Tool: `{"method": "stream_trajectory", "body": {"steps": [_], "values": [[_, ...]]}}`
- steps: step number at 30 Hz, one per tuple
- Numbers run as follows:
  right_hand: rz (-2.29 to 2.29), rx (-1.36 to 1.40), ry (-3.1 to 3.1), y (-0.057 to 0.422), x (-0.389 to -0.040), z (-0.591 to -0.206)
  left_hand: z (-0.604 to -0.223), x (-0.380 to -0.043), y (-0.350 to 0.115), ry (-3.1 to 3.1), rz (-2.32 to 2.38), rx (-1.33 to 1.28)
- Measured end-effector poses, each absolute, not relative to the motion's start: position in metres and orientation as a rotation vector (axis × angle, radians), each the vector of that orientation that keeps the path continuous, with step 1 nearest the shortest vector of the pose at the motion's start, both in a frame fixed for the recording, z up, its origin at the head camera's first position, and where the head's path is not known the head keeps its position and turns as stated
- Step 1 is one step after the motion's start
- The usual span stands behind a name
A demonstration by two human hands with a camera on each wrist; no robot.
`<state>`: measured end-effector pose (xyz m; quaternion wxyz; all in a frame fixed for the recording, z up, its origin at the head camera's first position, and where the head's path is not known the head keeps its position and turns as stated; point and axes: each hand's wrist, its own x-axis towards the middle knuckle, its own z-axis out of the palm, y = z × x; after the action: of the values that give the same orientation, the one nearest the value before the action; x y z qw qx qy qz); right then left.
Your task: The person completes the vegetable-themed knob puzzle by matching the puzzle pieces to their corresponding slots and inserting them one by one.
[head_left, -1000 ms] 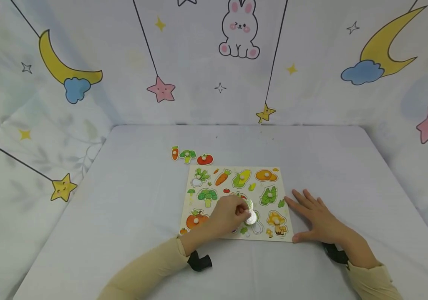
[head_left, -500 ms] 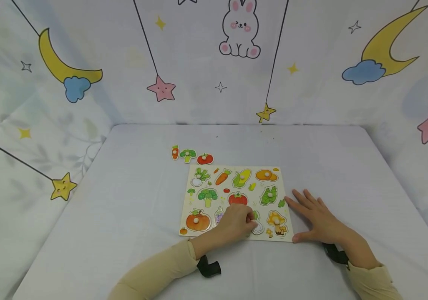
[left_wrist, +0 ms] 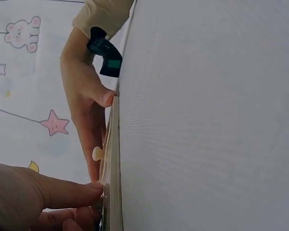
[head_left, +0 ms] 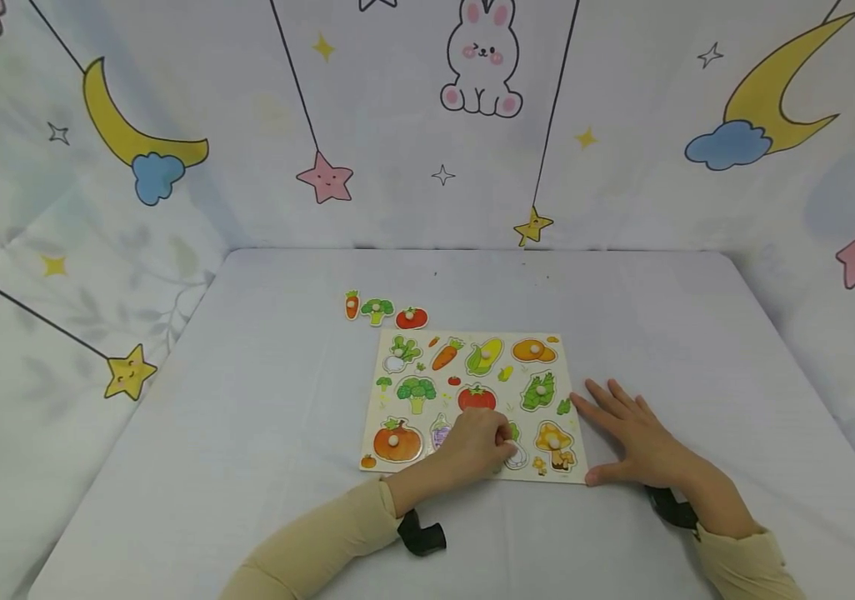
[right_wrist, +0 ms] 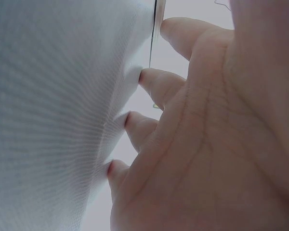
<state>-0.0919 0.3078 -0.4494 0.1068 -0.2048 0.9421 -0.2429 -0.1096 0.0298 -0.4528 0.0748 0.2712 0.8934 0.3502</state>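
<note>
A wooden vegetable puzzle board point(head_left: 438, 400) lies flat on the white table. My left hand point(head_left: 472, 446) is over its lower middle, thumb and curled fingers pinching a white-and-green leafy vegetable puzzle piece point(head_left: 517, 455). The piece sits at its outline on the board, partly covered by the fingers. In the left wrist view the thumb point(left_wrist: 74, 193) reaches down to the board's face, close to a knob point(left_wrist: 97, 153) of another piece. My right hand point(head_left: 633, 437) is spread beside the board, with index finger and thumb at its right edge and other fingertips on the cloth.
Carrot point(head_left: 352, 305), broccoli point(head_left: 377, 312) and tomato point(head_left: 412, 317) pieces lie loose behind the board's far left corner. Pumpkin point(head_left: 397, 440), mushroom point(head_left: 553, 442), corn point(head_left: 484, 356) and other pieces sit in the board. A patterned cloth point(head_left: 397, 125) hangs behind the table.
My left hand has moved slightly right and toward me, bringing the tilted, shiny piece down flat at its outline. Over the last half second it stays there. The right hand has not moved.
</note>
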Motion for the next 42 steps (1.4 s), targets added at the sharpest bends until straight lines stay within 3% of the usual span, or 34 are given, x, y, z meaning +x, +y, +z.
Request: {"method": "stream_trajectory", "body": {"steps": [14,23,31,42], "values": [[-0.736,-0.587,2.771,0.311,-0.088,-0.452,-0.431,-0.123,0.015,2.608,0.911,0.844],[-0.718,-0.615,2.790,0.311,-0.089,-0.450,-0.400,-0.201,-0.059,2.827,1.323,0.466],[-0.731,-0.608,2.777,0.312,-0.089,-0.451,-0.434,-0.278,-0.140,3.019,1.543,0.007],[-0.711,-0.603,2.779,0.310,-0.092,-0.454,-0.466,-0.299,-0.170,2.937,1.384,-0.141]]}}
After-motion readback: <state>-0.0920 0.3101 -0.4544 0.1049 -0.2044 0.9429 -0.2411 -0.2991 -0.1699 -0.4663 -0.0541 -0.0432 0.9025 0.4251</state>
